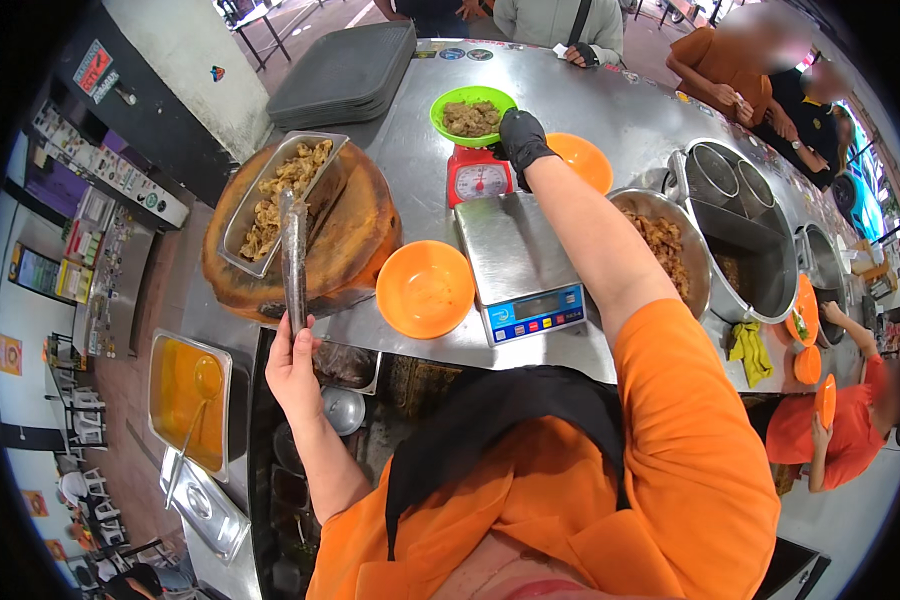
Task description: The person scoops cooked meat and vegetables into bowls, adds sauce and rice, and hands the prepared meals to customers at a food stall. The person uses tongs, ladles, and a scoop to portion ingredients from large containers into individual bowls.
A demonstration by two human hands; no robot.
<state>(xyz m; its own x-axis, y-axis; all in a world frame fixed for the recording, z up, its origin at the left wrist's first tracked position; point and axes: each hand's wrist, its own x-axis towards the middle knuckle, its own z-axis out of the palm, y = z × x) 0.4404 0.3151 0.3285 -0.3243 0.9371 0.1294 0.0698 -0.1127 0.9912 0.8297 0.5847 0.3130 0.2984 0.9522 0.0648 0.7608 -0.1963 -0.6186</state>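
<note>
My left hand (295, 367), bare, grips the handle end of metal tongs (294, 262). The tongs' far end lies over a steel pan (264, 225) of cooked meat pieces (300, 169), which rests on a round wooden chopping block (360, 202). My right hand (523, 142), in a black glove, is at the right rim of a green bowl (476, 94) holding minced-looking meat (471, 118). That bowl is on a red dial scale (480, 177); the glove hides the fingertips. In front of the dial scale stands a digital scale (517, 240) with a bare steel plate. An orange bowl (425, 289) sits left of it.
Another orange bowl (581, 163) is partly behind my right wrist. Right are a steel bowl of meat (694, 259), a large pot with strainers (757, 262) and a yellow-green cloth (750, 352). Left are stacked grey trays (345, 71) and an orange-sauce pan (176, 405). People stand across the counter; a co-worker is at right.
</note>
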